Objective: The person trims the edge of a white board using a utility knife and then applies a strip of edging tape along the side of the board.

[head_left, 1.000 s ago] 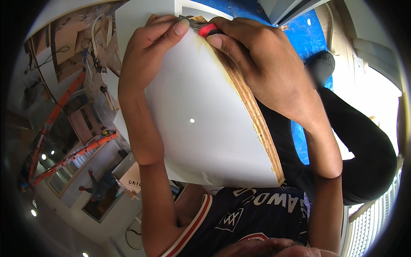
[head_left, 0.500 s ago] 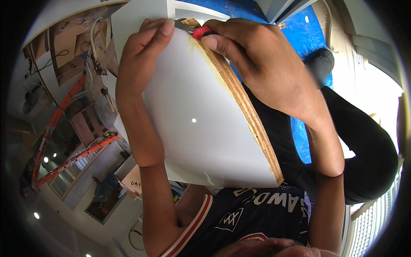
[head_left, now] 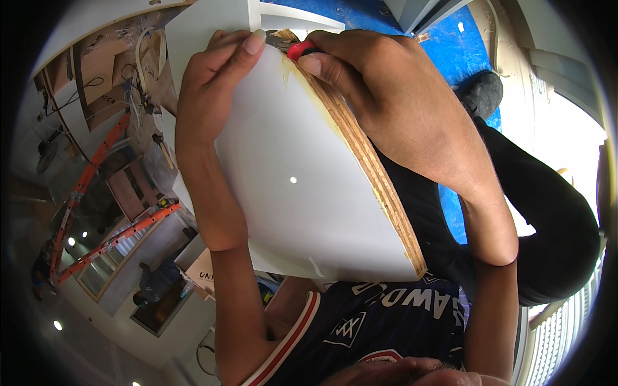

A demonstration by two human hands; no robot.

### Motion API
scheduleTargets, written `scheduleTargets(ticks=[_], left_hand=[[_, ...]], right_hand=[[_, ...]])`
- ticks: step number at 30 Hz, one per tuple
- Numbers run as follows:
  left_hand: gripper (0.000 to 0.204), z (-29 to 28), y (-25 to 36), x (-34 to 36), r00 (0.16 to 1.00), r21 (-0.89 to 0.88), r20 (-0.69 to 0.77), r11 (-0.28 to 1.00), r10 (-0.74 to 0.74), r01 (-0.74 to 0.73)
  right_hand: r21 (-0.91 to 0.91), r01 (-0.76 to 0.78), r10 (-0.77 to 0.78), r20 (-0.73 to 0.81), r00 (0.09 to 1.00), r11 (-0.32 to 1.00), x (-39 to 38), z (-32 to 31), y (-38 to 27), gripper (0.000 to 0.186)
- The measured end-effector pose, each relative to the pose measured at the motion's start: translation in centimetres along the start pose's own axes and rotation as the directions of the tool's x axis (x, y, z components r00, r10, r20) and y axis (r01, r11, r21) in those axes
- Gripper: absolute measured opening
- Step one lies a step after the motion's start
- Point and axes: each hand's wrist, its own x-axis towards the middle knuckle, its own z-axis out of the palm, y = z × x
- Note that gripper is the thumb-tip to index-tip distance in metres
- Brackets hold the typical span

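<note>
A white-faced plywood panel point(head_left: 283, 212) rests in front of my torso, its bare layered edge point(head_left: 370, 157) running down the right side. Yellowish residue, perhaps glue, streaks the face along that edge. My right hand point(head_left: 405, 103) is closed round the red and black handle of a cutter knife point(head_left: 297, 49). Its grey blade lies at the panel's far corner. My left hand point(head_left: 212, 83) grips the panel's far edge, fingers bent and thumb tip beside the blade. Whether the thumb touches the blade is hard to tell.
An orange stepladder point(head_left: 96, 161) stands to the left, near cardboard boxes point(head_left: 103, 58) and loose cables. Another person point(head_left: 158, 283) is farther off at lower left. Blue sheeting point(head_left: 454, 58) covers the floor beyond my right hand, by a dark shoe point(head_left: 481, 93).
The knife and my right hand have shifted slightly left at the panel's corner. My left hand stays nearly in place. The person in the background has moved a little.
</note>
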Motion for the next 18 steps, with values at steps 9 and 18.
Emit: scheduleTargets(ticks=[9,18], left_hand=[[0.044,0.38,0.37,0.20,1.000,-0.005,-0.019,1.000,-0.025,0.025],[0.045,0.30,0.47,0.11,0.998,0.006,-0.039,0.999,-0.050,0.050]], right_hand=[[-0.055,0.045,-0.048,-0.055,0.997,0.997,-0.04,0.14,0.60,0.027],[-0.119,0.046,-0.052,-0.042,0.998,0.992,0.13,0.05,0.83,0.026]])
